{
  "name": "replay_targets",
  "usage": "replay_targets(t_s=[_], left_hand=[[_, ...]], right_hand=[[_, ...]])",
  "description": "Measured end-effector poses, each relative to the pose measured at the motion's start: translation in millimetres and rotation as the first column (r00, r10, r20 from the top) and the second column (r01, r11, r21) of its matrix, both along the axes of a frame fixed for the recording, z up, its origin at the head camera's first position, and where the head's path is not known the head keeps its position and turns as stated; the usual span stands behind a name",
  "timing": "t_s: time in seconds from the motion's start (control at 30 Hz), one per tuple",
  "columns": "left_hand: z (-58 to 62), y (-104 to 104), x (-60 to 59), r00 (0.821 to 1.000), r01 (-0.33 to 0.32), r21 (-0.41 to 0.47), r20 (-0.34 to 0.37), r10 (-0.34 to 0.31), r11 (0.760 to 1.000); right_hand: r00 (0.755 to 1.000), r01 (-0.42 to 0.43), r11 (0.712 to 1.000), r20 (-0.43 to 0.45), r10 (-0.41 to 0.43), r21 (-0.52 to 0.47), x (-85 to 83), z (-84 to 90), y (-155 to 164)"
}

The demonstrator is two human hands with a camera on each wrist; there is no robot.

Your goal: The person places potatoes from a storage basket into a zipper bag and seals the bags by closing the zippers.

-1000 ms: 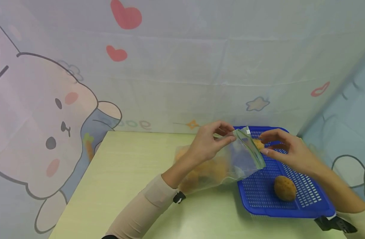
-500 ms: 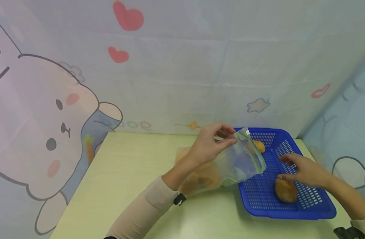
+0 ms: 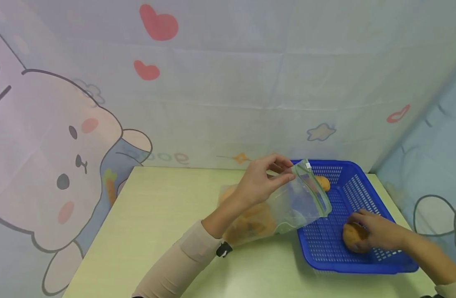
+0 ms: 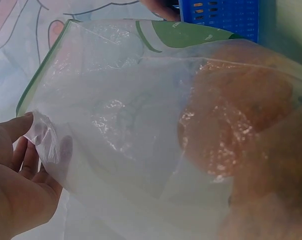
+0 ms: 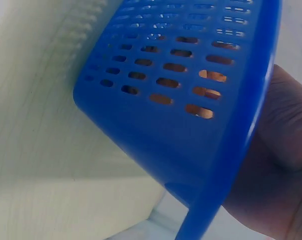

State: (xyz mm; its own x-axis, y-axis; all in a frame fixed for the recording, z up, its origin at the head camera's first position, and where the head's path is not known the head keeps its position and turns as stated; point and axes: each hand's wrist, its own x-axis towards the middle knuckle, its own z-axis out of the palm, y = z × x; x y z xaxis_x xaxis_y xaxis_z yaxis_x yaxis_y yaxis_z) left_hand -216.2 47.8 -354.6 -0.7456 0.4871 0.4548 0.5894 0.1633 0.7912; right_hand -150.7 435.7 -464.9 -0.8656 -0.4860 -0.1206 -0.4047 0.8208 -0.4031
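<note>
— Pale green table (image 3: 168, 231) is filling the lower part of the head view, with one blue basket (image 3: 362, 265) sitting at its right end. What else is showing, and how many?

— One clear zip bag (image 3: 298, 203) is hanging tilted over the basket's left edge, with several orange-brown rolls inside; the plastic is blurring them too much to count. Two rolls are lying loose in the basket: the near roll (image 3: 351, 238) at the front and a far roll (image 3: 322, 182) at the back, partly behind the bag's mouth.

— What are the hands doing?

— Left hand (image 3: 259, 182) is pinching the bag's top corner, holding its mouth open toward the basket. Right hand (image 3: 378, 231) is inside the basket with its fingers curling round the near roll.

— What is differing from half a second ago?

— Then the right hand was hovering flat just above that roll; now it is lying lower and closing on it. Bag and left hand are staying put.

— Are the wrist views adding anything?

— Left wrist view is showing the fingers (image 4: 26, 150) bunching the plastic, and rolls pressing against the film. Right wrist view is looking through the basket's slotted wall (image 5: 181, 100), with orange glinting through the holes.
</note>
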Motion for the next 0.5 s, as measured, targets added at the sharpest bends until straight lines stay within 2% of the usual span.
replay_targets(t_s=[0.2, 0.3, 0.5], left_hand=[[-0.5, 0.1, 0.6, 1.0, 0.009, 0.012, 0.008, -0.009, 1.0], [-1.1, 0.5, 0.4, 1.0, 0.006, 0.015, 0.013, -0.007, 1.0], [-1.9, 1.9, -0.9, 1.0, 0.006, 0.018, 0.007, -0.006, 1.0]], right_hand=[[0.999, 0.043, 0.999, -0.026, -0.043, 0.001, -1.7, 0.6, -3.8], [0.994, 0.075, 0.997, -0.08, -0.078, -0.032, -5.9, 6.8, -7.4], [0.954, 0.119, 0.978, -0.253, -0.16, -0.171, -15.6, 39.6, -16.0]])
